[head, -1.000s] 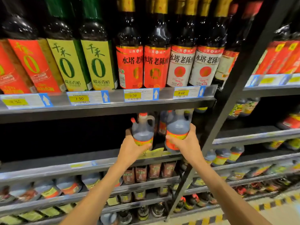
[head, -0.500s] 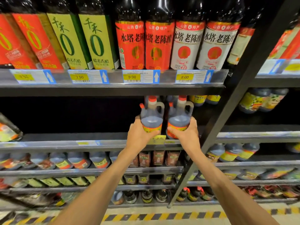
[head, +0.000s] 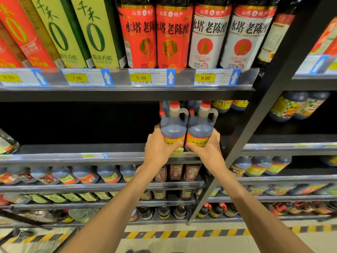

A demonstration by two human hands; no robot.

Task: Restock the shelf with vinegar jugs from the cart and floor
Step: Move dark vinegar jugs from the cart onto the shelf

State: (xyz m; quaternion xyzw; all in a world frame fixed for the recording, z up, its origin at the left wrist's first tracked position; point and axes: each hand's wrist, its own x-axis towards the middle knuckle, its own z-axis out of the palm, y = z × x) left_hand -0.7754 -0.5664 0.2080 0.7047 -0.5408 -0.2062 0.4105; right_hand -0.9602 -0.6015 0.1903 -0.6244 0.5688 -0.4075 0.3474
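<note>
Two dark vinegar jugs with red caps and side handles stand side by side, touching, at the front right of the mostly bare shelf (head: pixel 73 156). My left hand (head: pixel 157 149) grips the left vinegar jug (head: pixel 173 127) around its orange-yellow label. My right hand (head: pixel 209 149) grips the right vinegar jug (head: pixel 200 128) the same way. More jugs of the same kind show dimly just behind them. Whether the jug bottoms rest on the shelf is hidden by my hands.
The shelf above (head: pixel 127 94) hangs low over the jug caps and carries tall bottles and price tags. A black upright post (head: pixel 255 125) runs right of the jugs. Lower shelves hold several jugs and bottles. A yellow-black striped line (head: pixel 182 233) marks the floor.
Both jugs have moved together until they touch and gone further in over the shelf edge. My view has shifted closer and a little lower.
</note>
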